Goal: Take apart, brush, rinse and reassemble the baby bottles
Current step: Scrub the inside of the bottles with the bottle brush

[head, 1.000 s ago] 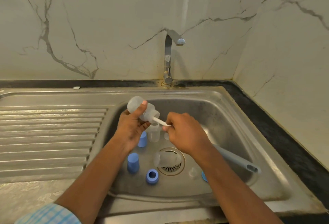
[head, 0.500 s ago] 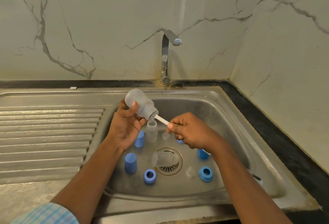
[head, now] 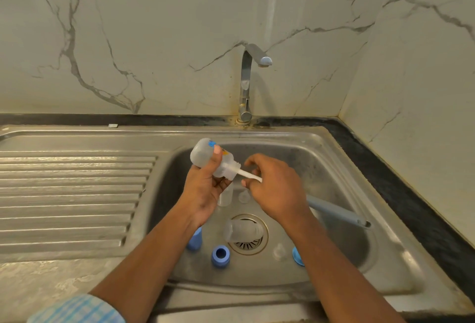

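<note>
My left hand (head: 205, 189) grips a frosted baby bottle (head: 204, 153) tilted mouth-down to the right above the sink basin (head: 341, 168). My right hand (head: 275, 189) holds the bottle brush; its white stem (head: 248, 175) enters the bottle mouth and its grey-blue handle (head: 336, 212) sticks out to the right. In the basin a second clear bottle (head: 241, 230) lies on the drain, a third (head: 226, 196) stands behind my left hand. Blue caps (head: 194, 239) and a blue collar ring (head: 220, 254) sit at the front, with another blue ring (head: 297, 256) and clear teats (head: 279, 250) beside my right forearm.
A steel tap (head: 248, 78) stands behind the basin, its spout pointing right, no water running. A ribbed steel draining board (head: 72, 194) lies to the left. Marble walls close the back and right; a black counter strip (head: 401, 189) runs along the right.
The brush head has gone back inside the bottle after being pulled out to its mouth half a second ago. My right hand has turned, and the brush handle points right again.
</note>
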`<state>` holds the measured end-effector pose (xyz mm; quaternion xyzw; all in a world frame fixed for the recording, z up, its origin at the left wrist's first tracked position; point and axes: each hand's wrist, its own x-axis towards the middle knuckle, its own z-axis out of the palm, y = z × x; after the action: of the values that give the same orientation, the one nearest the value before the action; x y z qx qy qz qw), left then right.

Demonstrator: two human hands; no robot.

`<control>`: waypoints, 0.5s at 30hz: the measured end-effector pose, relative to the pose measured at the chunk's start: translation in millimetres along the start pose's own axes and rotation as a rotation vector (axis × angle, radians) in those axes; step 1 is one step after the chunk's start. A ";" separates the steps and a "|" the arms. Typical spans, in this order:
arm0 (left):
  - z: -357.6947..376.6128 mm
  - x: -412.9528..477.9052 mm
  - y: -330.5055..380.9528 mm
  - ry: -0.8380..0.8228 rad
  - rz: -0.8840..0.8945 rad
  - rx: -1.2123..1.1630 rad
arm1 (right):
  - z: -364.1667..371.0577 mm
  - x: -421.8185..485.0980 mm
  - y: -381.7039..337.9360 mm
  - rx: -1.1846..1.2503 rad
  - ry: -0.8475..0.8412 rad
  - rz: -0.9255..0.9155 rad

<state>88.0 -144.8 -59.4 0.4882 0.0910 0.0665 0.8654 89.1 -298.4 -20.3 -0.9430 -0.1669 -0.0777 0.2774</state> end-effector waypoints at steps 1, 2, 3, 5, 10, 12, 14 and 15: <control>-1.7 1.9 0.5 0.036 0.013 -0.002 | -1.0 0.1 -0.5 -0.015 0.025 -0.020; -4.4 4.7 0.6 0.074 0.018 -0.018 | -1.8 -0.6 -2.3 -0.033 0.023 -0.030; -6.7 6.4 1.6 0.108 0.022 -0.040 | -1.0 -0.8 -2.1 -0.047 0.017 -0.032; -10.8 8.7 5.1 0.146 0.035 -0.058 | 2.4 -0.7 -2.0 -0.061 -0.021 -0.037; -18.4 11.8 17.9 0.138 0.056 -0.133 | 3.9 0.2 -4.5 0.077 -0.173 -0.012; -19.2 12.4 20.7 0.109 0.079 -0.182 | 1.0 0.3 -1.9 0.153 -0.235 -0.005; -18.3 10.5 22.3 0.083 0.110 -0.225 | -3.5 -1.1 0.8 0.263 -0.304 0.030; -17.5 9.5 22.5 0.074 0.125 -0.249 | -5.9 -1.8 2.5 0.311 -0.332 0.051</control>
<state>92.8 -116.7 -49.9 0.3789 0.0833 0.1489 0.9096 88.0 -304.1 -17.1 -0.8926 -0.1963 0.1122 0.3900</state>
